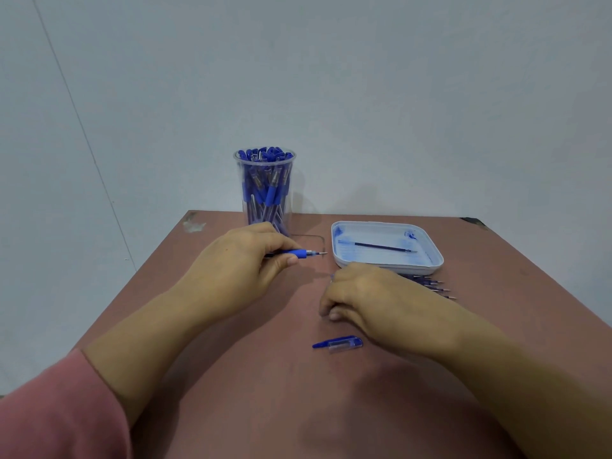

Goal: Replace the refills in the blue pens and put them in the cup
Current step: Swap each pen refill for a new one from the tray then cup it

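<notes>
Table (251,392) runs back to the wall (331,94). Cup (289,190), packed w/ blue pens (271,193), stands right at the far edge nr the left corner. White tray (417,269) sits close to that edge too, to the right of the cup, w/ one refill (384,247) lying in it and blue ink smears on its floor. Open room is mostly the near middle, btwn the forearms, where only a pen cap (337,344) lies, just nearside of the right hand (361,293).

Left hand (245,260) grips a single pen (299,253) in front of the cup, tip pointing right toward the tray, not touching it. The barrel is hidden in the fist.

Right hand is knuckles-up, fingers curled down onto the table just in front of the tray. Can't tell if it pinches anything. It covers most of a row of loose refills (437,288), only tips showing. Pink sleeve (49,409) is cut off bottom left.
</notes>
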Available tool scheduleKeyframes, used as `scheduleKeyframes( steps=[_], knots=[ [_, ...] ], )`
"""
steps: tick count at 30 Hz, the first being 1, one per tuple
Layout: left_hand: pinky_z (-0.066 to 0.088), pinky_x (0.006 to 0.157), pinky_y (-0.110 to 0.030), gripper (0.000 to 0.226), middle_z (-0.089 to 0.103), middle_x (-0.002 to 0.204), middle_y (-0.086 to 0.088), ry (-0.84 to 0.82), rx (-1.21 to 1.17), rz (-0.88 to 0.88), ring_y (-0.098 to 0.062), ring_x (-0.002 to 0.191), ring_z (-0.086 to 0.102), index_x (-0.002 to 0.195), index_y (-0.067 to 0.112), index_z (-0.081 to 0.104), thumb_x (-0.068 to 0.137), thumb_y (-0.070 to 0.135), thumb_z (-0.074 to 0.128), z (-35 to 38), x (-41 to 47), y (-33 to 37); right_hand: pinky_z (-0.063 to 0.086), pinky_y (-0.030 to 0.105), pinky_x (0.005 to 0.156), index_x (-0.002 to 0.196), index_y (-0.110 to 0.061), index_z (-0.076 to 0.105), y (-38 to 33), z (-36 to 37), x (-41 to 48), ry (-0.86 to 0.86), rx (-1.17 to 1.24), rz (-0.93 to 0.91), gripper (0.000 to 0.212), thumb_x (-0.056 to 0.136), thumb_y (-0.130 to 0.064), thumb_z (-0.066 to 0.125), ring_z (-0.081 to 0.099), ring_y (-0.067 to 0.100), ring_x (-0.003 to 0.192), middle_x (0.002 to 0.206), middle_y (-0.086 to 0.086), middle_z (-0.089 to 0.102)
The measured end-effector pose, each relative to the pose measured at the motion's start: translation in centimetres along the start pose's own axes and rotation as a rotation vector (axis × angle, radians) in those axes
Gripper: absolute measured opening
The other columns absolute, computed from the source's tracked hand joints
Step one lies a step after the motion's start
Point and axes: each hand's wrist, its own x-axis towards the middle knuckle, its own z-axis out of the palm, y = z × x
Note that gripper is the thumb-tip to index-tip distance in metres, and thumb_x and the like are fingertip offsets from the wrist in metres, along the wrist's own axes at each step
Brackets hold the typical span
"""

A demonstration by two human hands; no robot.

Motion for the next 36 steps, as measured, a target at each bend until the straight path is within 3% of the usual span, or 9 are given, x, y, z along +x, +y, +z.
scheduleKeyframes(
  steps=[6, 12, 18, 21, 23, 26, 29, 32, 36],
  knots=[
    [0.042, 0.067, -0.02, 0.021, 0.059, 0.089, 0.017, 0.002, 0.002, 0.02, -0.002, 0.077, 0.054, 0.108, 0.032, 0.071, 0.093, 0.038, 0.058, -0.1, 0.0, 0.1, 0.037, 0.014, 0.083, 0.107, -0.034, 0.066, 0.1, -0.8, -0.1, 0.104, 0.045, 0.017, 0.017, 0.091, -0.036, 0.06, 0.045, -0.001, 0.095, 0.092, -0.022, 0.053],
    [0.048, 0.07, -0.025, 0.025, 0.059, 0.092, 0.017, -0.006, 0.002, 0.046, -0.003, 0.08, 0.055, 0.11, 0.032, 0.07, 0.093, 0.042, 0.053, -0.1, -0.3, 1.0, 0.033, 0.004, 0.079, 0.102, -0.028, 0.064, 2.2, 0.2, 0.3, 0.576, 0.052, 0.095, 0.02, 0.085, -0.038, 0.066, 0.047, -0.005, 0.084, 0.091, -0.018, 0.059],
    [0.047, 0.07, -0.022, 0.033, 0.059, 0.092, 0.018, -0.001, 0.012, 0.051, -0.001, 0.079, 0.054, 0.11, 0.033, 0.069, 0.092, 0.048, 0.047, -0.2, -0.3, 1.2, 0.04, 0.016, 0.071, 0.084, -0.021, 0.069, 2.6, 0.2, 0.7, 0.548, 0.053, 0.052, 0.011, 0.088, -0.028, 0.061, 0.051, 0.005, 0.076, 0.077, -0.014, 0.061],
    [0.043, 0.068, -0.019, 0.035, 0.059, 0.092, 0.018, -0.002, 0.032, 0.039, -0.001, 0.077, 0.051, 0.109, 0.033, 0.07, 0.091, 0.05, 0.047, -0.2, -0.2, 0.9, 0.046, 0.025, 0.076, 0.086, -0.027, 0.067, 4.3, -0.1, -0.1, 0.496, 0.035, 0.131, 0.018, 0.087, -0.041, 0.057, 0.052, 0.003, 0.08, 0.082, -0.015, 0.062],
    [0.046, 0.069, -0.024, 0.036, 0.059, 0.091, 0.017, -0.017, 0.022, 0.034, -0.003, 0.078, 0.052, 0.109, 0.033, 0.07, 0.09, 0.051, 0.046, -0.1, -0.2, 1.0, 0.044, 0.021, 0.084, 0.098, -0.028, 0.068, 4.4, -0.1, -0.6, 0.49, 0.044, 0.125, 0.031, 0.085, -0.051, 0.052, 0.055, 0.002, 0.089, 0.093, -0.015, 0.066],
    [0.05, 0.07, -0.031, 0.034, 0.059, 0.091, 0.016, -0.044, 0.018, 0.044, -0.004, 0.08, 0.054, 0.11, 0.035, 0.07, 0.093, 0.052, 0.045, 0.2, -0.3, 1.3, 0.038, 0.007, 0.084, 0.109, -0.024, 0.069, 3.0, 0.1, 0.0, 0.499, 0.086, 0.048, 0.031, 0.085, -0.043, 0.063, 0.053, -0.002, 0.091, 0.098, -0.015, 0.068],
    [0.05, 0.07, -0.031, 0.033, 0.059, 0.092, 0.016, -0.047, 0.018, 0.053, -0.005, 0.081, 0.056, 0.11, 0.036, 0.069, 0.095, 0.052, 0.045, 0.3, -0.3, 1.3, 0.046, 0.019, 0.074, 0.099, -0.024, 0.072, 2.5, 0.1, 0.3, 0.467, 0.099, 0.039, 0.017, 0.085, -0.029, 0.064, 0.056, 0.006, 0.081, 0.085, -0.012, 0.068],
    [0.049, 0.07, -0.027, 0.027, 0.059, 0.092, 0.016, -0.036, 0.016, 0.04, -0.006, 0.081, 0.056, 0.11, 0.034, 0.07, 0.094, 0.044, 0.051, 0.0, -0.2, 1.2, 0.045, 0.025, 0.071, 0.09, -0.026, 0.069, 3.6, -0.2, -0.5, 0.469, 0.103, 0.097, 0.013, 0.083, -0.03, 0.058, 0.056, 0.005, 0.08, 0.08, -0.019, 0.063],
    [0.05, 0.07, -0.03, 0.029, 0.06, 0.092, 0.016, -0.042, 0.001, 0.053, -0.006, 0.081, 0.057, 0.11, 0.035, 0.069, 0.095, 0.05, 0.049, 0.3, -0.3, 1.4, 0.039, 0.007, 0.077, 0.105, -0.034, 0.067, 3.4, -0.1, -0.5, 0.503, 0.127, 0.051, 0.023, 0.083, -0.042, 0.064, 0.052, -0.004, 0.083, 0.088, -0.024, 0.063]
  ],
)
